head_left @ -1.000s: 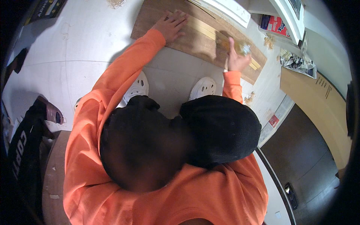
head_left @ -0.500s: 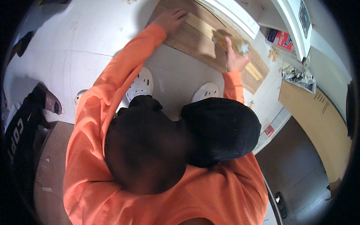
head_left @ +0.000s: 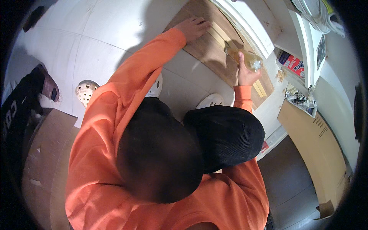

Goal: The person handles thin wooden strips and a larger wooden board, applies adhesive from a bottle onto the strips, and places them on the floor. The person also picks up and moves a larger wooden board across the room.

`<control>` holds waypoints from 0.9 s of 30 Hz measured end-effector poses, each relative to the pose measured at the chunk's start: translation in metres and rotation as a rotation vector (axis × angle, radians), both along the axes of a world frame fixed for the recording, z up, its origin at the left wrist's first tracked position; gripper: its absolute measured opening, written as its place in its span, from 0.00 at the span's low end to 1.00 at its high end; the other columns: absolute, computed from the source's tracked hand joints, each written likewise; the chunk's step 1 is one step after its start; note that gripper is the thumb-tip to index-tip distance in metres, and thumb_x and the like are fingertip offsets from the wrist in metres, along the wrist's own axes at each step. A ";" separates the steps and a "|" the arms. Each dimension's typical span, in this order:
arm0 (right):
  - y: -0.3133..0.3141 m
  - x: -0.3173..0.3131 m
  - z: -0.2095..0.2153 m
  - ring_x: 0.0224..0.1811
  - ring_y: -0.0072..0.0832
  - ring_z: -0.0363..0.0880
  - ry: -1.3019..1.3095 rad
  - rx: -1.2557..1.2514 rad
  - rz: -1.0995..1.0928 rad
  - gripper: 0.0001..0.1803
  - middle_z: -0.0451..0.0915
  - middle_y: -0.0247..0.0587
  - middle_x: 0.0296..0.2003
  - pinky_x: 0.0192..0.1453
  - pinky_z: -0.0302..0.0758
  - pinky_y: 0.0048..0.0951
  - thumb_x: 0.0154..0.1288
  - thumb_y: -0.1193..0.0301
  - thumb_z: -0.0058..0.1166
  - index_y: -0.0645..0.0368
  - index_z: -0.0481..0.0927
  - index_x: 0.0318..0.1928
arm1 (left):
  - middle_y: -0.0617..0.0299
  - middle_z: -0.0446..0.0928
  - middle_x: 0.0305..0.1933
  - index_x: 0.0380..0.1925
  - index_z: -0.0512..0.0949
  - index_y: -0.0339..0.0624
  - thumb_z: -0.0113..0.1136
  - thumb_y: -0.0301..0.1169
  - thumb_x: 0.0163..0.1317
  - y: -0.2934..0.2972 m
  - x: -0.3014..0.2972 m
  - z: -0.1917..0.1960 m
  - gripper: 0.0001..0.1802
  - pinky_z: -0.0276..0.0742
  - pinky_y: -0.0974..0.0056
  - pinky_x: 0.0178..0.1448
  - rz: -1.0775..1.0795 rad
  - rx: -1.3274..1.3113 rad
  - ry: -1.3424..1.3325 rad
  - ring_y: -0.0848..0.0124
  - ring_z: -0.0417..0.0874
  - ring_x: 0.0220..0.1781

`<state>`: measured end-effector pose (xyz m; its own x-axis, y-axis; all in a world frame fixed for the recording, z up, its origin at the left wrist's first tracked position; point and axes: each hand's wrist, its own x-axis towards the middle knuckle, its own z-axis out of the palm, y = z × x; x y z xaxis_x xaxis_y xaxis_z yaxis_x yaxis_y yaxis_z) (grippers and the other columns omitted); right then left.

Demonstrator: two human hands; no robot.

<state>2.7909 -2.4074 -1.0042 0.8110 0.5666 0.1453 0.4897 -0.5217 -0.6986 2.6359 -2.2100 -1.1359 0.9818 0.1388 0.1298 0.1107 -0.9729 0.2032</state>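
Note:
A brown wooden board lies on the pale floor, with a light wood strip along it. My left hand rests on the board, fingers stretched out, its fingertips at the strip's far-left end. In my right hand is a clear bottle with yellowish contents, gripped with the thumb along its side. The bottle is tilted low over the board, its narrow end toward the strip. Whether that end touches the strip I cannot tell.
White cabinet edging runs along the board's far side. To the right stand a red and blue box, crumpled foil-like packaging and a cardboard sheet. Several pale clogs are on the floor; a cardboard box stands at left.
The whole view has shifted, so the board and both hands appear lower. My left hand remains on the board and my right hand still holds the bottle, which looks less blurred.

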 end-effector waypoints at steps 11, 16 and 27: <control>0.058 -0.017 0.008 0.33 0.31 0.84 -0.109 0.005 0.260 0.26 0.84 0.42 0.32 0.40 0.80 0.30 0.45 0.59 0.77 0.64 0.82 0.38 | 0.60 0.74 0.40 0.41 0.80 0.50 0.55 0.30 0.58 0.037 0.049 -0.017 0.11 0.76 0.57 0.48 0.095 -0.858 -0.031 0.61 0.78 0.45; 0.056 -0.020 0.024 0.33 0.31 0.84 -0.136 -0.018 0.271 0.24 0.84 0.41 0.33 0.41 0.80 0.30 0.46 0.59 0.76 0.64 0.82 0.38 | 0.58 0.71 0.31 0.34 0.81 0.47 0.56 0.28 0.57 0.041 0.058 -0.033 0.07 0.75 0.56 0.40 -0.027 -0.786 -0.122 0.60 0.78 0.35; 0.084 -0.028 0.019 0.34 0.31 0.83 -0.116 -0.033 0.339 0.24 0.83 0.41 0.33 0.41 0.79 0.30 0.46 0.60 0.77 0.62 0.81 0.38 | 0.53 0.75 0.35 0.37 0.83 0.44 0.55 0.24 0.53 0.054 0.062 -0.024 0.12 0.74 0.55 0.42 -0.162 -0.623 -0.080 0.56 0.79 0.39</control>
<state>2.7630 -2.3233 -0.9852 0.5551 0.8068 0.2024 0.7140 -0.3374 -0.6135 2.6982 -2.1559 -1.1599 0.9872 0.0627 0.1466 -0.0666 -0.6730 0.7366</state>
